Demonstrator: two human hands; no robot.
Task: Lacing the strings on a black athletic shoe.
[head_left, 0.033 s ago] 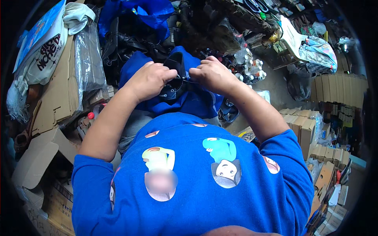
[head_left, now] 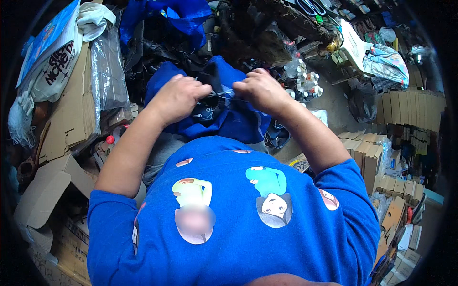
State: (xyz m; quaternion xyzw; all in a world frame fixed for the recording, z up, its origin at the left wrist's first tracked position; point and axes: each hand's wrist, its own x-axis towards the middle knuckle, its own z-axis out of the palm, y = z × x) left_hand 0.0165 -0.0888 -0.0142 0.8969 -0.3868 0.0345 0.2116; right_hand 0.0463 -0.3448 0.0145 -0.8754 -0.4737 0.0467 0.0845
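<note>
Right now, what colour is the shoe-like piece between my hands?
Mostly black with small pale marks; the piece shows best in the head view.

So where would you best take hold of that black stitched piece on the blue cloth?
Probably by the near edge of the black piece, coming from the wearer's body side: that edge shows uncovered against the blue cloth, while thread stretches across beyond it.

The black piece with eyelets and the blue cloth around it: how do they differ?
The black piece is dark and compact; the blue cloth is brighter and spreads wider. The black piece shows small, pale eyelets; the blue cloth lies in loose folds. Both sit close to the person's left hand and right hand.
</note>
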